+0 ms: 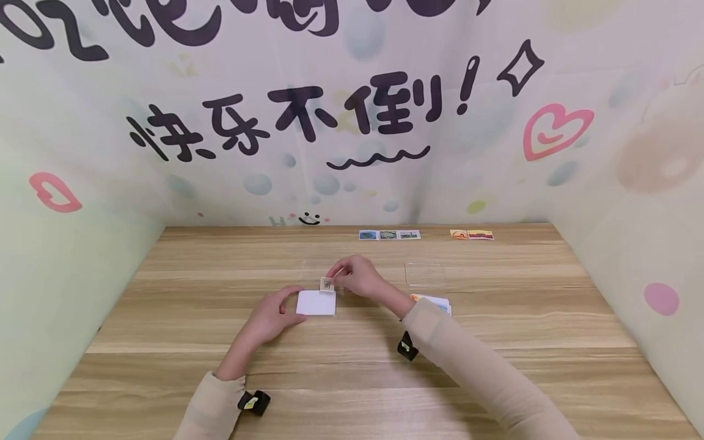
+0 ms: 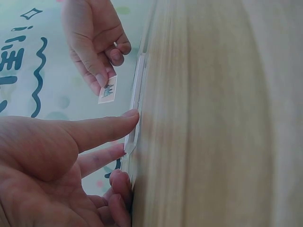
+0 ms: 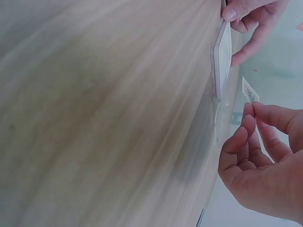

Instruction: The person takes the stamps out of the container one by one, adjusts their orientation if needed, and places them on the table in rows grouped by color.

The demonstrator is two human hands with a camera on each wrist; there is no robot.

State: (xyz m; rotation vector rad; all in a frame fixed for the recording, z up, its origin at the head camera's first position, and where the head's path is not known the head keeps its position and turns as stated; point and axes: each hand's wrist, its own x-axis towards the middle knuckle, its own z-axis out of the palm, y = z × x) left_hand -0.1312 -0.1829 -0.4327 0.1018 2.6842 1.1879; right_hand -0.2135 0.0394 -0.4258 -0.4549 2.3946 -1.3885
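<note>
My right hand [image 1: 357, 276] pinches a small stamp [image 1: 327, 285] by its edge, between thumb and fingertips. The stamp has a pale border and a dark picture, and it is held up over the far right part of a white card stack [image 1: 316, 303]. In the right wrist view a gap shows between the stamp [image 3: 250, 91] and the stack [image 3: 221, 61]. My left hand [image 1: 271, 314] holds the stack at its left side, the thumb [image 2: 124, 122] on the near edge and the index finger at the far edge.
Along the table's back edge lie a row of three stamps [image 1: 389, 234] and a pair of stamps [image 1: 472, 234]. A clear flat sleeve [image 1: 425, 275] lies to the right of my right hand. Colourful cards [image 1: 440, 302] sit partly hidden behind the right forearm. Printed cloth [image 1: 308, 183] walls surround the table.
</note>
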